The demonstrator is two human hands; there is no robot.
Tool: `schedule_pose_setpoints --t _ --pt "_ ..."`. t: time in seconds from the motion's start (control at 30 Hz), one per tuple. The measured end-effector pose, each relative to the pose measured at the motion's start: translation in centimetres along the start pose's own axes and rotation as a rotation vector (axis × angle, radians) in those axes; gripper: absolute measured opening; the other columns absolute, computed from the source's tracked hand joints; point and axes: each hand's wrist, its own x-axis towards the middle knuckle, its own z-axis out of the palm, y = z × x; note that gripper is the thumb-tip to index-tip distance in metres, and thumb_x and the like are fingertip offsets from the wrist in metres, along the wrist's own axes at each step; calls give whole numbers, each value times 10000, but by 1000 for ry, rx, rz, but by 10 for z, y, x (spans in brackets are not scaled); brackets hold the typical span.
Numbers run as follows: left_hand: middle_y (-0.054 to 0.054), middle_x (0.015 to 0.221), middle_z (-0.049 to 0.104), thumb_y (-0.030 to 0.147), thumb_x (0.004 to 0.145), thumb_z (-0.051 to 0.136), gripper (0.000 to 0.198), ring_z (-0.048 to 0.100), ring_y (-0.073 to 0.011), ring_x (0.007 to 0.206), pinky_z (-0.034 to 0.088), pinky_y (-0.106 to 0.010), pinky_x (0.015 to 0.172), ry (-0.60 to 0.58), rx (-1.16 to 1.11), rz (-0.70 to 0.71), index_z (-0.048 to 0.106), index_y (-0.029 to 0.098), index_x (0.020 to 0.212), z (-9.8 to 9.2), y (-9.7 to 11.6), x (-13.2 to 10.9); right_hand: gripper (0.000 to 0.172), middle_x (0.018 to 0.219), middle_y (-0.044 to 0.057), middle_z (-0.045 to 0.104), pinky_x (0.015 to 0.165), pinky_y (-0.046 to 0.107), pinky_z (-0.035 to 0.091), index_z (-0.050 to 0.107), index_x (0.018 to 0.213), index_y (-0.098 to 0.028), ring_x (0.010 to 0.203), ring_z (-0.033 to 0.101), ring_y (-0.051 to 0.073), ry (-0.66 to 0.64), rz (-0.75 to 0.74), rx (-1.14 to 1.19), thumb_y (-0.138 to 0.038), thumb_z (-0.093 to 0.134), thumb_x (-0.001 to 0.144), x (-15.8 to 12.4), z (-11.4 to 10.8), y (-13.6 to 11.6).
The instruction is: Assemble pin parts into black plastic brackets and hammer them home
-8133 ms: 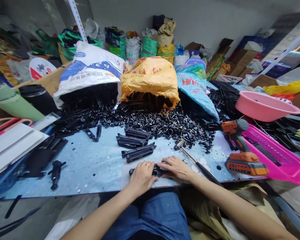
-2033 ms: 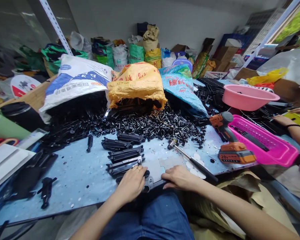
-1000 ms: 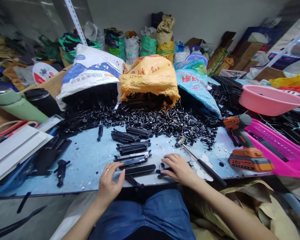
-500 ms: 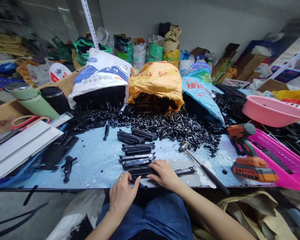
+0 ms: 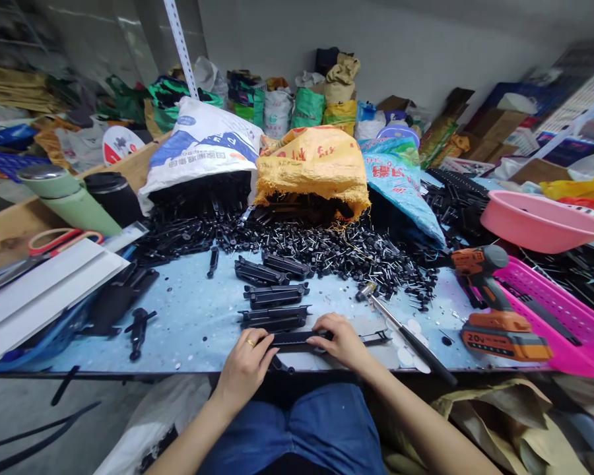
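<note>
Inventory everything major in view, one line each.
Long narrow plastic part: one, black, front centre.
Slim plastic assemblies: several, black, just behind it.
Small plastic parts: uncountable, black and silver, central heap.
Woven-plastic bags: three, white-blue, yellow-orange, turquoise, behind heap.
Metal hammer: one, silver-black, right.
Cordless drill: one, orange-grey, right.
Perforated plastic tray: one, magenta, beside drill.
Round plastic basin: one, pink, far right.
Cylindrical flask: one, pale green, left.
Lidded cup: one, black, beside flask.
Flat panels: count unclear, white, left.
Sacks: many, mixed, rear.
Left hand: one, bare, part's left end.
Right hand: one, bare, part's right.

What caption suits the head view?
Left hand and right hand touch a long black plastic-looking bar at a blue table.
</note>
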Motion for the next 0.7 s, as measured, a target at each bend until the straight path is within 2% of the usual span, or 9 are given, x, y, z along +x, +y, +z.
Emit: schedule_pose_setpoints --t 0.23,0.33,0.4,0.5,0.6,0.7 --pt "-100 931 606 402 882 457 319 586 -234 900 522 -383 775 84 7 -205 604 169 1044 9 -2 -13 142 880 37 625 777 324 385 582 840 -192 878 548 191 42 12 -61 -311 648 799 -7 3 -8" --pt "-79 918 598 439 869 466 332 606 -181 741 537 -321 665 62 -109 -307 615 174 1001 10 -1 -12 139 855 29 612 765 320 386 557 831 -189 858 540 189 46 32 -34 -274 659 789 -8 3 -10" --pt "-56 889 587 458 854 480 333 567 -130 592 524 -287 574 42 -200 -388 622 181 970 8 1 -9 141 852 27 607 764 318 386 546 833 -191 849 537 187 40 31 -16 -264 659 790 -8 2 -10" --pt "-35 845 573 485 833 496 332 525 -109 526 509 -274 533 22 -277 -464 625 194 927 7 3 -6 142 857 28 600 759 314 386 536 841 -195 849 533 184 28 26 -17 -270 648 798 -7 1 -10" --pt "-46 856 577 471 836 494 316 564 -142 602 522 -297 581 -22 -260 -459 623 196 921 7 0 -6 142 861 28 596 759 316 384 529 839 -195 848 531 183 19 29 -31 -272 643 801 -7 0 -11" --pt "-73 896 589 414 866 459 295 599 -203 801 527 -347 708 -42 -179 -358 634 200 969 8 -3 -7 132 872 32 595 760 321 383 527 840 -196 854 530 187 4 31 -43 -269 633 808 -6 1 -12"
